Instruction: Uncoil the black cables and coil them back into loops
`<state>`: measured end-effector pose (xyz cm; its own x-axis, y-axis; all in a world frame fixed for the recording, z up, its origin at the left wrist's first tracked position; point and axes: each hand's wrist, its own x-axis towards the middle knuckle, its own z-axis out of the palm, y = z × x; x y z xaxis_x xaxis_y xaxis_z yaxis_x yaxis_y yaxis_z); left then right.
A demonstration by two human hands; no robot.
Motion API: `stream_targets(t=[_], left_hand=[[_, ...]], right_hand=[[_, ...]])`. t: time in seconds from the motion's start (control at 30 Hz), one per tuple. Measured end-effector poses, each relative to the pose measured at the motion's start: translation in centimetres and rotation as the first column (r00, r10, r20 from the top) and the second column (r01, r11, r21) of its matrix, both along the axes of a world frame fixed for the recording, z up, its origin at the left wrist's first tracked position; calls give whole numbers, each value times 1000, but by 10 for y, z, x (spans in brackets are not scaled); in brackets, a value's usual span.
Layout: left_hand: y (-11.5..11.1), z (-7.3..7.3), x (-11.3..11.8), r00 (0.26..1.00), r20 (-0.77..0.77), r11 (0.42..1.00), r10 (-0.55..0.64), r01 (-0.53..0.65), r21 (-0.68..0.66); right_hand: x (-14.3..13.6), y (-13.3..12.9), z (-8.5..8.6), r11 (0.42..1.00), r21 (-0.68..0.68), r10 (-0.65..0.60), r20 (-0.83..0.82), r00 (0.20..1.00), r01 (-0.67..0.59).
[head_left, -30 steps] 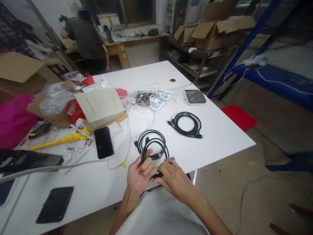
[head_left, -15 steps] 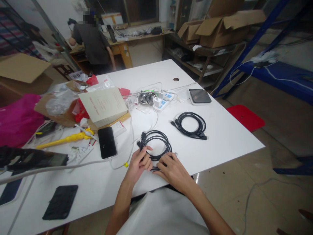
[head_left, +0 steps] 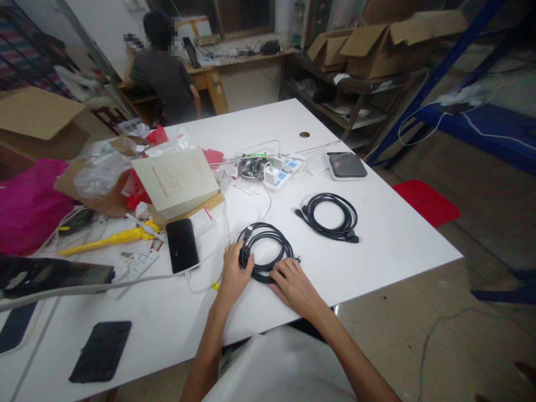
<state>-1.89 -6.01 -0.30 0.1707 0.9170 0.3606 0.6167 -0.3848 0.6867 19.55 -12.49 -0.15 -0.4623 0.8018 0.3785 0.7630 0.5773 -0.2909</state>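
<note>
**Left hand (head_left: 235, 267) and right hand (head_left: 295, 285) both on near coil (head_left: 287, 243), right of phone (head_left: 183, 245)**

Landmark = phone, lying face up on the white surface (head_left: 397, 248). All places are off that, from the wearer's side.

Near coil: black cable in several loops, just right of phone. Can't tell if it lies fully flat or is slightly lifted. One connector (head_left: 248, 230) with a bright tip sits at its far left, on the phone side; another pokes out by the right hand.

Left hand: narrow, thumb inside the loop, fingers outside, strands of near coil between them. It's the closer of the two to phone.

Right hand: fingers bent over the near right part of the same coil, touching it. Thumb is hidden, so can't tell if it grips or only rests.

Far coil (head_left: 353, 216): second black cable, looped and flat, well right of phone and a bit beyond it. Apart from both hands.

Around phone: white lead (head_left: 187, 274) at its near edge; yellow tool (head_left: 104, 241) to its left; booklet (head_left: 176, 184) just beyond it; dark pad (head_left: 101, 352) nearer and left. Bowl (head_left: 253, 167) of small dark bits and white power strip (head_left: 282, 177) are beyond and right. Dark-topped device (head_left: 347, 165) is farther right. Co-worker (head_left: 165, 89) is well beyond phone, seen from behind.
</note>
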Motion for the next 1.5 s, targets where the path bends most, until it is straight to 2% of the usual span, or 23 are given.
stream_targets(t=[0.13,0.33,0.63,0.8,1.1,1.5], left_hand=[[2,-12,-1,995,-89,997,37,-31,74],[5,-8,-3,996,-84,988,-7,20,156],[3,0,-4,998,56,997,-36,33,67],[5,-2,-5,990,110,996,-84,80,37],[4,-3,-1,996,72,998,-60,58,24],[2,3,0,994,15,994,-108,108,-8]], right_hand=[[0,2,-3,1000,31,0,9,1000,0],[-2,3,-6,997,80,3,-18,1000,-2],[-1,-1,-7,992,129,18,-20,1000,-15],[1,-1,-6,990,144,-3,-33,999,8],[-1,2,3,996,16,-83,-18,996,83],[0,3,-3,991,-61,-126,-43,991,123]])
